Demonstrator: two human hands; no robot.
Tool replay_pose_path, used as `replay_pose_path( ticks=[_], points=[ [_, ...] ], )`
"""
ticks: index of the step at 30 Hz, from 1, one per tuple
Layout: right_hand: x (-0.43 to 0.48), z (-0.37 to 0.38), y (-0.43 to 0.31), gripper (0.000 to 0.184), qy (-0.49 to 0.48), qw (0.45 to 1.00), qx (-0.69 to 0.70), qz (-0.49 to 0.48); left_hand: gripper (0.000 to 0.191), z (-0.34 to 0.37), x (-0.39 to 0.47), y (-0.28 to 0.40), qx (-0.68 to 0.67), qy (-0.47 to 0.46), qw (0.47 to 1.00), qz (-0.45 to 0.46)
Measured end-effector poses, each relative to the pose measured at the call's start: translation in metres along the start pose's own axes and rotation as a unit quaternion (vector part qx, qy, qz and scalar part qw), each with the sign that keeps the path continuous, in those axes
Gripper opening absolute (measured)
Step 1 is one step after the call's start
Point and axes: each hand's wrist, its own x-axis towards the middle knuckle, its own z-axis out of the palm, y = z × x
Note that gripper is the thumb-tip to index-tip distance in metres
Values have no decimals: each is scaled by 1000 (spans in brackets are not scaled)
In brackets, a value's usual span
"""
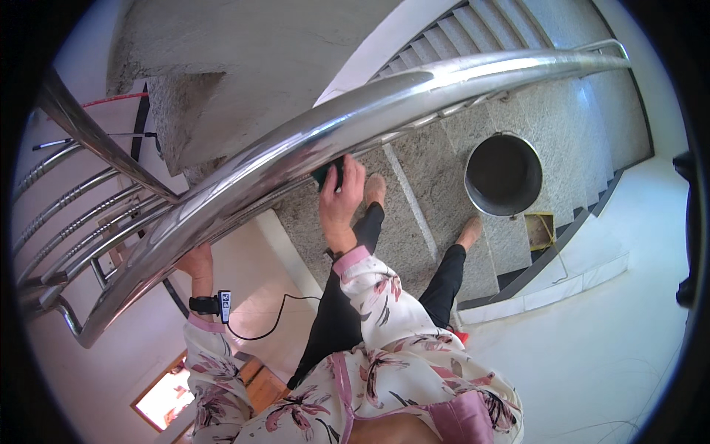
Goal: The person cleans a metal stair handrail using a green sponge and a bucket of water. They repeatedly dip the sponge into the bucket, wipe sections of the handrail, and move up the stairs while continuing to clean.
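Observation:
A thick, shiny metal handrail [310,130] curves across the view above a stone staircase. My right hand [341,194] grips a dark green pad [328,173] at the rail's lower side, near the thinner bars. Further down the rail, at the left, my left hand [197,262] is at the railing's underside, its fingers hidden behind the metal; whether they close around it cannot be seen. A strapped device with a black cable sits on my left wrist. To the right of my feet a round metal bucket [503,175] stands on the steps.
A small square container [539,230] with a yellow rim lies beside the bucket, near the stair edge. Granite steps [566,133] curve along the right wall, and another flight rises at the top. More metal railing bars [83,211] are at the left.

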Motion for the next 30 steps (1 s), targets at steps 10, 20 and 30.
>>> replay_pose_path(
  ticks=[10, 20, 30],
  points=[
    [111, -15, 78, 22, 81, 986, -130, -63, 30, 46, -19, -38, -77, 85, 993, 32],
    [162, -65, 39, 22, -133, 919, -182, -325, 36, 15, -10, -20, -22, -34, 999, 9],
    [292, -95, 197, 13, -53, 909, -346, -226, 41, -32, 13, 16, 15, -115, 991, -63]
  ],
)
